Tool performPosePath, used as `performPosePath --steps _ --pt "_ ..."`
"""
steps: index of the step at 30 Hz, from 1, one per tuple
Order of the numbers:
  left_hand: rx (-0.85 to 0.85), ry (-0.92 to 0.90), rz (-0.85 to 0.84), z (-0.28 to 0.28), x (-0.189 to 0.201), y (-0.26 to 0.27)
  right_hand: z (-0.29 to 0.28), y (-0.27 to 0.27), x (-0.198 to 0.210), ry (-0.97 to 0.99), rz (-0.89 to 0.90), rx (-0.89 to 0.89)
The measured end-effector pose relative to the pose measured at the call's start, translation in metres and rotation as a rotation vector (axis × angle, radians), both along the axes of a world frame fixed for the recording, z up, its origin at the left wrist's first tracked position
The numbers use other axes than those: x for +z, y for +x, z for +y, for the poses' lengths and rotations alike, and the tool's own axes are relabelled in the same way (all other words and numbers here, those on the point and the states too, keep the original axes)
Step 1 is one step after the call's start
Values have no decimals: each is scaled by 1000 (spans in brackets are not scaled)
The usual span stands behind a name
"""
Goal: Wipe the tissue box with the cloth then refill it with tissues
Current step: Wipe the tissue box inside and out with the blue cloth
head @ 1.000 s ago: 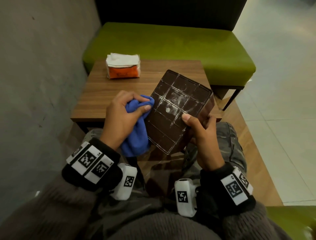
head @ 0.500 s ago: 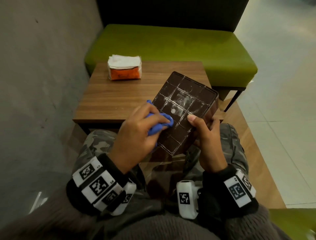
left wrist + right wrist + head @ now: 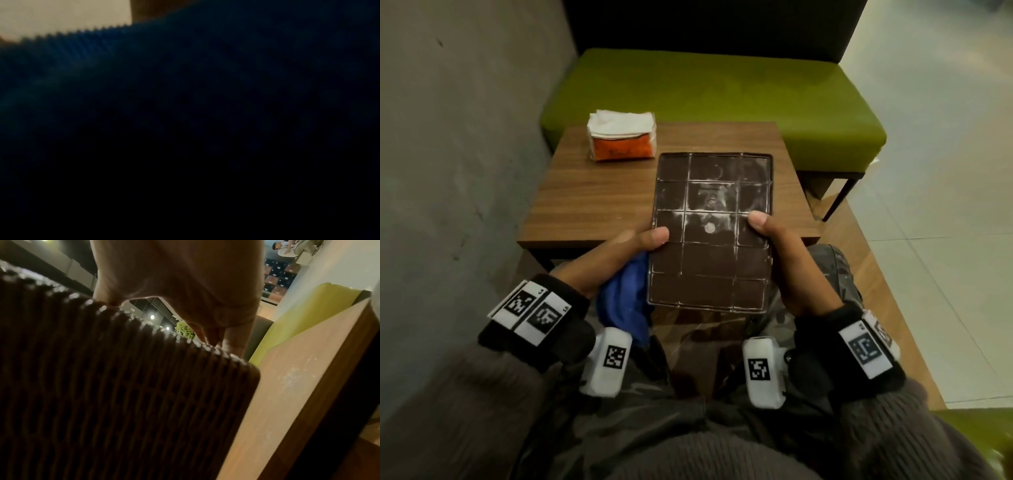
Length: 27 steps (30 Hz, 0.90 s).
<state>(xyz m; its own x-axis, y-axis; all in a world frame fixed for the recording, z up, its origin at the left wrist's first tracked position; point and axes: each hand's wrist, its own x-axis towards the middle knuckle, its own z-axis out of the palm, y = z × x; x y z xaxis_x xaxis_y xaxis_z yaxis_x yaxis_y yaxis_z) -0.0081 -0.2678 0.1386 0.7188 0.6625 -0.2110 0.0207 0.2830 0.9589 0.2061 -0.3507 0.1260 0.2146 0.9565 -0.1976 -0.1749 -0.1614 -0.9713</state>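
Note:
The dark brown tissue box (image 3: 710, 233) is held bottom up over my lap, its gridded underside dusty white toward the far end. My right hand (image 3: 784, 260) grips its right edge, thumb on top; the right wrist view shows the fingers against the box's woven side (image 3: 115, 386). My left hand (image 3: 626, 250) grips the left edge with the thumb on top and keeps the blue cloth (image 3: 625, 301) bunched underneath. The cloth (image 3: 185, 81) fills the dark left wrist view. A pack of white tissues (image 3: 621, 139) in an orange wrapper lies on the table's far left.
The small wooden table (image 3: 592, 192) stands in front of my knees, against a grey wall (image 3: 458, 154) on the left. A green bench (image 3: 722, 89) runs behind it. Tiled floor (image 3: 935, 171) lies to the right.
The left hand stopped wiping the underside with the cloth and moved to grip the box's left edge. The box turned from a slant to square with me.

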Motion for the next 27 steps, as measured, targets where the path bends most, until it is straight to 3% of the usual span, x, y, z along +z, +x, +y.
performPosePath --steps 3,6,9,12,17,19,21,23,25,27 --pt "42 -148 -122 0 -9 4 6 2 8 1 -58 43" --pt "226 -259 -222 -1 -24 11 7 2 3 33 103 9" --pt "340 -260 -157 -7 -27 24 6 -15 -8 116 280 -14" --pt "379 -288 -106 -14 -24 37 9 -33 -17 149 331 -96" --pt "170 -19 16 -7 -37 21 13 -25 -14 181 300 -301" --pt "331 39 116 -4 -41 11 10 -16 -14 219 271 -344" --pt "681 136 189 0 -42 3 7 -9 -14 228 249 -364" --pt "948 233 127 4 -38 -2 5 -6 -15 226 249 -361" --pt "1014 473 19 2 -23 1 6 -9 -14 223 232 -364" --pt "883 825 100 -12 -8 16 9 -17 -11 227 215 -372"
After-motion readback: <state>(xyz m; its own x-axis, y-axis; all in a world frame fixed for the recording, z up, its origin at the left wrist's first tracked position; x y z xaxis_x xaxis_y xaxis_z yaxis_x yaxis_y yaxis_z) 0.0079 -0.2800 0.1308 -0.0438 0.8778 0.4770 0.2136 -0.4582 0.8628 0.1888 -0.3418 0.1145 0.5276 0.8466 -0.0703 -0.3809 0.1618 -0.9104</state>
